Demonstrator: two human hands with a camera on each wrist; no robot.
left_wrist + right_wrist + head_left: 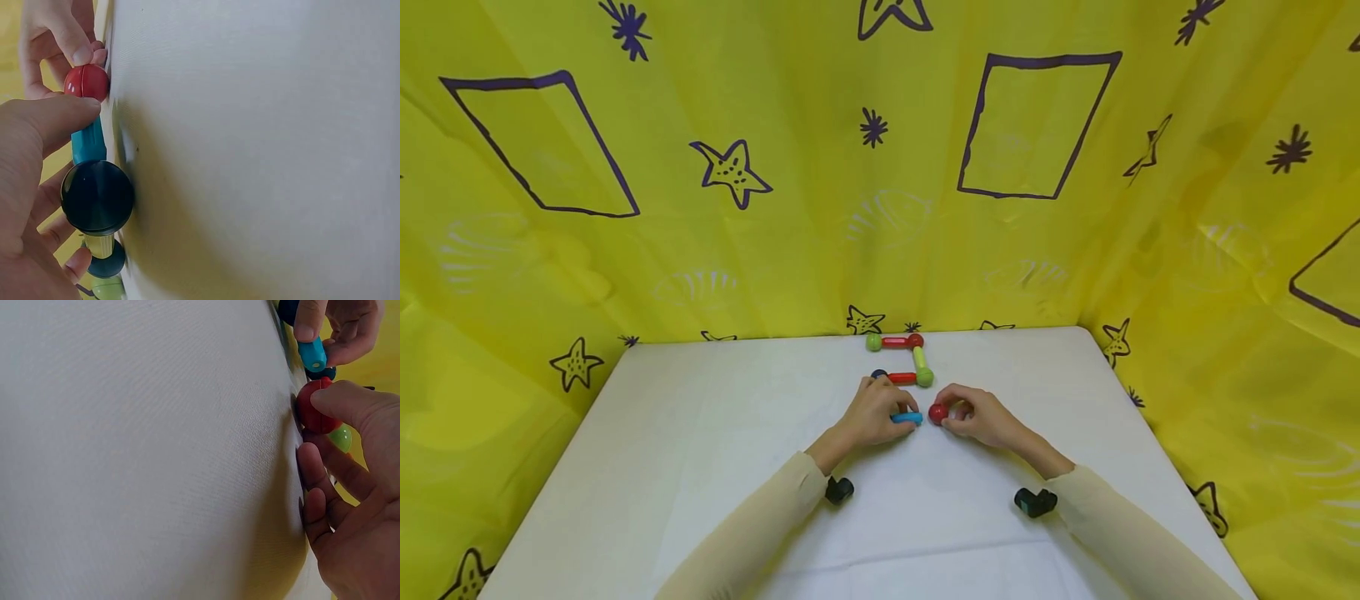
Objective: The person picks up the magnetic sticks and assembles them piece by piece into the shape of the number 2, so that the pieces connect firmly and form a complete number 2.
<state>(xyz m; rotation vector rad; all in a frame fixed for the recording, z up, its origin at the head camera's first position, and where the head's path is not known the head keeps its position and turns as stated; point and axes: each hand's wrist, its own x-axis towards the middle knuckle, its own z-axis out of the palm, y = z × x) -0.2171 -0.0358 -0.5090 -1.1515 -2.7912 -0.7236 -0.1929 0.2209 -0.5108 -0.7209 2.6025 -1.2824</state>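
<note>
My left hand (874,412) pinches a light blue stick (907,417) between thumb and fingers, low over the white table. A dark ball (98,195) sits at the stick's near end in the left wrist view, mostly hidden by my hand in the head view. My right hand (979,416) holds a red ball (937,413) between thumb and fingers. In the right wrist view, a small gap separates the red ball (314,407) from the bare end of the blue stick (312,356).
Beyond the hands lies a zigzag chain: green ball (873,342), red stick (895,342), red ball (915,341), yellow-green stick (920,359), green ball (924,377), red stick (902,378) and dark ball (879,374). A yellow curtain (805,275) borders the white table (700,500).
</note>
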